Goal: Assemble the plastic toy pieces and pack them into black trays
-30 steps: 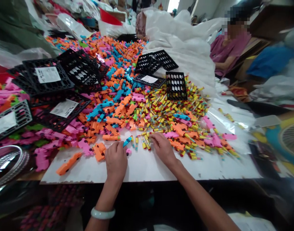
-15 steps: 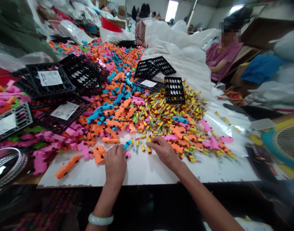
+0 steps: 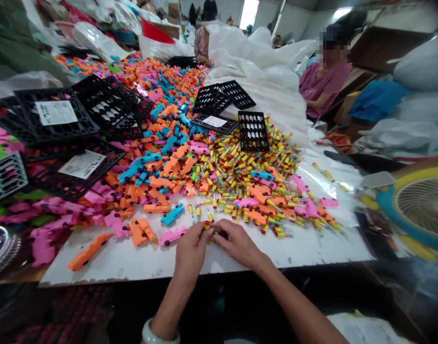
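My left hand (image 3: 190, 251) is closed near the front of the white board (image 3: 133, 263), its thumb and forefinger pinching a small yellow tube with a red end (image 3: 207, 224). My right hand (image 3: 240, 243) meets it there, fingertips pressed together at the same spot; what they grip is too small to make out. Beside the left hand lie a pink toy car (image 3: 173, 236) and a blue toy car (image 3: 172, 214). Just beyond the fingers several loose yellow tubes (image 3: 198, 210) lie on the board. Orange toy cars (image 3: 89, 252) rest farther left.
A heap of yellow tubes (image 3: 226, 167) and a large pile of coloured toy cars (image 3: 161, 91) spread behind. Black slotted trays (image 3: 253, 131) lie on top. A fan (image 3: 422, 205) stands at right; a person in a pink shirt (image 3: 326, 88) sits beyond.
My hands have come together; the right moved left and toward me. The blue car by my left hand now lies on the board. The view has shifted slightly.
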